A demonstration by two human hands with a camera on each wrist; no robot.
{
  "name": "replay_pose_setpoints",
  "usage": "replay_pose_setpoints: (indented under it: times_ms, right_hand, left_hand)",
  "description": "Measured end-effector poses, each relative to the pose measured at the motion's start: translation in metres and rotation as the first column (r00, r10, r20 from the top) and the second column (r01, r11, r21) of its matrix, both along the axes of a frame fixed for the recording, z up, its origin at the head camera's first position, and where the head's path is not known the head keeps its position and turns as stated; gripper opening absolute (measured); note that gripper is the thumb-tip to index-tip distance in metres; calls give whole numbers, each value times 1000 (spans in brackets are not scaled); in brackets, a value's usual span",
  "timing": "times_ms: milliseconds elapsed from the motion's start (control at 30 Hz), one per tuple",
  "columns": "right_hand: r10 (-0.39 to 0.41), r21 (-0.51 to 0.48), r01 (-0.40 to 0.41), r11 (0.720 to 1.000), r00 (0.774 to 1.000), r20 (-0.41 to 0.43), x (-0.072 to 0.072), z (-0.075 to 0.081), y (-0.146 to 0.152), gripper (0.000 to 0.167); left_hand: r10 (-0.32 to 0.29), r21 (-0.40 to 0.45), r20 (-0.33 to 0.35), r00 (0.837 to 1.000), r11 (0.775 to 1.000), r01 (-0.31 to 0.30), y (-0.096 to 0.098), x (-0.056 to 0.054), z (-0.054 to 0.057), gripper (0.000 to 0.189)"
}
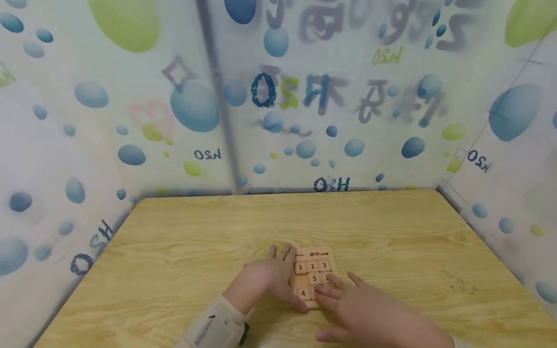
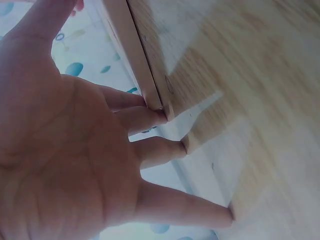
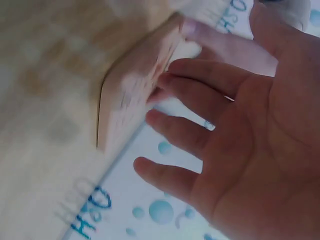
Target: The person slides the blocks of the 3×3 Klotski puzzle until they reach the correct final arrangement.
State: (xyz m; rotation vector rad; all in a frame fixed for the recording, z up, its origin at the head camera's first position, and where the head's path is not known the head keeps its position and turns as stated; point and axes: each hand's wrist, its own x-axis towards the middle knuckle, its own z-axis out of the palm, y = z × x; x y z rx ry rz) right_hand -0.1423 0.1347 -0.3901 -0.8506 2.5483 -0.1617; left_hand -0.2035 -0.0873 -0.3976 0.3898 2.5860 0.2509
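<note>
A wooden number puzzle board [image 1: 300, 280] lies flat on the table, holding square numbered tiles; 1, 2 and 3 [image 1: 324, 265] form its top row. Tile 5 [image 1: 314, 278] sits mid-board and tile 4 [image 1: 303, 293] at lower left, with a bare slot between 1 and 4. My left hand [image 1: 276, 278] braces the board's left side, thumb at its bottom edge; in the left wrist view the straight fingers [image 2: 165, 151] reach the tabletop. Over the lower right tiles, my right hand [image 1: 361, 309] extends its fingers, partly hiding them. The right wrist view shows these fingertips [image 3: 152, 117] close over the board's face.
The wood-grain table [image 1: 196, 232] extends around the board on all sides. Behind it stands a white wall [image 1: 174, 169] printed with blue and green drops and lettering. Faint marks [image 1: 459, 282] show on the tabletop at right.
</note>
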Motion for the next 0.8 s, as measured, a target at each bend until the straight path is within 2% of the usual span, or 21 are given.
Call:
replay_pose_setpoints:
  times_ms: [133,367,633,800]
  right_hand:
    - [54,-38,-54,998,998,16,0,-3,-10,78]
    - [64,-19,-65,998,998,-23,-2,-7,-21,77]
    - [18,-8,-19,1000,994,-104,-3,-8,-27,80]
    - [-32,-25,29,999,993,-110,-14,-11,-25,81]
  left_hand:
    - [-3,-5,8,1000,1000,3,-2,0,1,139]
    - [-22,1,-7,1000,1000,22,-2,0,-3,140]
    - [-28,-17,-5,1000,999,28,0,0,-2,138]
    - [-21,-15,-2,1000,1000,21,0,0,0,138]
